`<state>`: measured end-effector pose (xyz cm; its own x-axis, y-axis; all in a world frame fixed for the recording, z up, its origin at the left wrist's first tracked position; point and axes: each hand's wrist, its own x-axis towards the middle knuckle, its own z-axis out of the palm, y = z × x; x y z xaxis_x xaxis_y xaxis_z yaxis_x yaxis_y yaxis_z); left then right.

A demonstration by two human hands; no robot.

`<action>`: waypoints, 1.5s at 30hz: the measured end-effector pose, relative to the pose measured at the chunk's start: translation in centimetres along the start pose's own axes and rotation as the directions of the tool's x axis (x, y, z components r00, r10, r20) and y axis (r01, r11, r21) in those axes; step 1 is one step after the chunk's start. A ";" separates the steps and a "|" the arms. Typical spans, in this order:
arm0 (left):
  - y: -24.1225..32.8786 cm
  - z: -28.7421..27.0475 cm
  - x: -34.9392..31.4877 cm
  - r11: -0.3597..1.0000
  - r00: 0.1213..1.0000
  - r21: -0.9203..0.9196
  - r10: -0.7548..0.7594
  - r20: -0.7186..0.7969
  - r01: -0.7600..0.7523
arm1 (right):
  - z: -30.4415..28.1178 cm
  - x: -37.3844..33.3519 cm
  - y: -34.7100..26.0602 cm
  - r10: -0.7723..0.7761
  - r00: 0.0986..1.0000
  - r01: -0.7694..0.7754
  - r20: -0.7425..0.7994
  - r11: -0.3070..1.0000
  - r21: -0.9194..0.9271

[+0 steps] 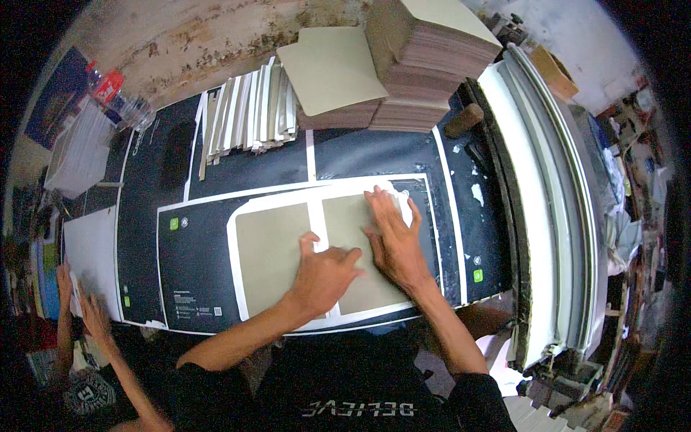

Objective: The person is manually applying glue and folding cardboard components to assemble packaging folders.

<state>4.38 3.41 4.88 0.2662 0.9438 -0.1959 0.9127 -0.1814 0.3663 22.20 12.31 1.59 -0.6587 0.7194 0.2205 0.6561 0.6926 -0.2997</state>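
Observation:
Two grey-brown boards lie side by side on a white-bordered sheet, the left board (270, 259) and the right board (353, 216), parted by a white strip (317, 223). My left hand (320, 281) rests over the strip and the inner part of the right board, its fingers bent and apart. At the right board's upper right corner is my right hand (394, 241), fingers spread. Its fingertips touch the white paper edge (392, 189), which looks crumpled or folded there. Neither hand appears to grip anything.
Dark printed sheets (198, 252) cover the table. Behind stand a tall stack of boards (432, 72), a loose board (331, 68) and a bundle of strips (252, 108). A long roller machine (536, 209) borders the right. At left, another person's hands (90, 309) touch a white sheet (93, 252).

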 end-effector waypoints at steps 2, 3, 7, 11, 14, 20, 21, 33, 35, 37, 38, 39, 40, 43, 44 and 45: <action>-3.1 -0.3 -1.5 0.993 0.963 -0.084 -0.102 -0.251 0.084 | 0.8 0.4 -2.2 0.038 0.999 -0.040 0.027 0.994 0.105; -5.0 -0.7 -2.1 0.985 0.914 -0.126 -0.156 -0.374 0.116 | 1.1 0.5 -3.1 0.053 0.998 -0.058 0.038 0.986 0.154; -13.4 -2.8 -4.8 0.881 0.659 -0.230 -0.465 -0.592 0.414 | 1.4 -0.4 -5.5 -0.115 0.982 0.087 0.147 0.979 0.187; -18.5 -1.6 -6.6 0.912 0.703 -0.243 -0.409 -0.582 0.330 | 1.9 1.0 -7.3 -0.137 0.977 0.104 0.164 0.974 0.199; -17.4 -1.6 -5.6 0.908 0.763 -0.276 -0.416 -0.494 0.316 | 2.1 0.4 -6.8 -0.099 0.977 0.082 0.191 0.992 0.091; -16.1 -1.1 -2.7 0.919 0.775 -0.320 -0.372 -0.511 0.231 | 0.9 -0.2 -5.3 -0.030 0.993 0.019 0.114 0.996 0.091; -16.1 -1.2 -2.7 0.914 0.778 -0.340 -0.377 -0.502 0.224 | 0.6 0.1 -5.4 -0.014 0.996 0.005 0.093 0.995 0.096; -18.4 -0.1 -2.0 0.812 0.768 -0.566 -0.271 -0.581 -0.141 | 5.6 15.5 -8.7 -0.379 0.916 0.343 0.131 0.910 0.233; -18.7 -0.2 -1.9 0.812 0.745 -0.557 -0.260 -0.615 -0.177 | 6.0 16.7 -8.8 -0.389 0.905 0.342 0.172 0.906 0.249; -19.7 -0.3 -1.7 0.782 0.765 -0.598 -0.274 -0.582 -0.176 | 5.9 17.4 -9.4 -0.397 0.889 0.348 0.227 0.909 0.228; -20.8 -0.1 -1.6 0.813 0.723 -0.559 -0.288 -0.628 -0.161 | 6.0 17.3 -9.9 -0.397 0.891 0.343 0.221 0.906 0.247; -21.3 -1.2 -1.4 0.865 0.676 -0.488 -0.292 -0.676 -0.115 | 6.4 16.9 -9.7 -0.380 0.906 0.333 0.187 0.912 0.240; -21.9 -2.5 -1.1 0.907 0.627 -0.417 -0.288 -0.723 -0.064 | 7.2 16.4 -9.3 -0.362 0.920 0.322 0.152 0.917 0.233; -25.8 -6.2 -0.4 0.944 0.418 -0.293 -0.331 -0.846 0.155 | 7.4 15.0 -10.4 -0.354 0.934 0.339 0.055 0.923 0.179; -27.9 -7.3 -0.1 0.951 0.380 -0.184 -0.270 -0.885 0.247 | 7.2 14.7 -10.9 -0.354 0.935 0.347 0.015 0.923 0.170; -30.1 -8.2 0.1 0.935 0.346 -0.076 -0.203 -0.916 0.345 | 7.2 14.6 -11.2 -0.358 0.933 0.358 -0.028 0.919 0.163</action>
<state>-25.61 11.22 1.34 -0.3769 0.6164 0.6914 0.9219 0.1774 0.3444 2.58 14.69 1.52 -0.8396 0.4245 0.3389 0.3073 0.8857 -0.3480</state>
